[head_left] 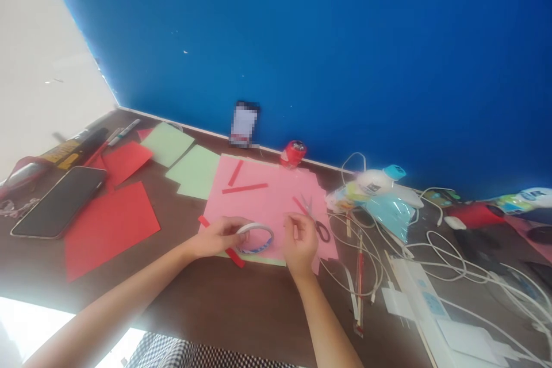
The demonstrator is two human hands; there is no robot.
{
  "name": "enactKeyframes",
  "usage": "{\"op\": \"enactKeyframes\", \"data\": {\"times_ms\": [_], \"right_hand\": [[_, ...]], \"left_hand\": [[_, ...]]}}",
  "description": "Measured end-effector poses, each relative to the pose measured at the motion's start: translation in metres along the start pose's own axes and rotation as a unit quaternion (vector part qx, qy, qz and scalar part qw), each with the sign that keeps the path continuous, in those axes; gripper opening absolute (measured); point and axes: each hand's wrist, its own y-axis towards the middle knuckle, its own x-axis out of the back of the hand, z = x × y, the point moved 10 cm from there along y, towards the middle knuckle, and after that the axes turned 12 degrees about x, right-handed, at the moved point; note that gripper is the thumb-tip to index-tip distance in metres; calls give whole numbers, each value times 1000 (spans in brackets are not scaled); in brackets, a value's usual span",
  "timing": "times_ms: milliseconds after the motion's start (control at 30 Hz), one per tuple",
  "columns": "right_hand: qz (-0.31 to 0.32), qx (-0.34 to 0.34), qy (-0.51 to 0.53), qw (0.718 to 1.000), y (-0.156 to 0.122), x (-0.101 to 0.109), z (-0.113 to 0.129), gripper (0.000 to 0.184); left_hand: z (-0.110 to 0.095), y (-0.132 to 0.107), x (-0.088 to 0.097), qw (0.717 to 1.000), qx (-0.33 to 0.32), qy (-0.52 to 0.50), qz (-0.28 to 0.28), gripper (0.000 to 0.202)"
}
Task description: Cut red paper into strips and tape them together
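Observation:
My left hand [215, 237] grips a roll of tape [259, 248], its thumb and fingers closed on the left side of the ring. Just right of the roll, my right hand [301, 244] has its fingertips pinched together; whatever may be between them is too small to make out. Both hands are over a stack of pink paper [252, 207]. Two narrow red paper strips [245, 188] lie on the sheet's upper left. Another red strip [235, 257] passes beneath my left hand. Scissors [322, 231] rest partly behind my right hand, beside a short red strip [298, 204].
Red sheets [114, 227], pale green sheets [196, 169] and a phone [60, 201] lie to the left. A small red object [294, 153] stands by the blue wall [302, 57]. White cables [375, 259], a glue bottle [373, 182] and a power strip [418, 293] crowd the right.

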Motion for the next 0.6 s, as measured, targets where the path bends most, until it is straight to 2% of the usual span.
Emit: {"op": "enactKeyframes", "data": {"times_ms": [133, 233, 367, 433, 500, 600], "right_hand": [[-43, 4, -78, 996, 8, 21, -12, 10], [-92, -47, -103, 989, 11, 42, -31, 16], [-84, -91, -139, 983, 17, 53, -49, 22], [-50, -66, -172, 982, 22, 49, -44, 30], [-7, -22, -186, 982, 26, 38, -28, 37], [66, 52, -114, 990, 22, 10, 8, 32]], "left_hand": [[0, -1, 2, 1000, -1, -1, -5, 27], [-3, -2, 3, 1000, -10, -3, -1, 25], [-9, -4, 3, 1000, -28, -3, -2, 29], [-13, -5, 2, 999, -44, 1, -2, 29], [-15, -6, 0, 998, -56, 4, 4, 30], [-15, -6, -5, 998, -59, 3, 22, 32]]}}
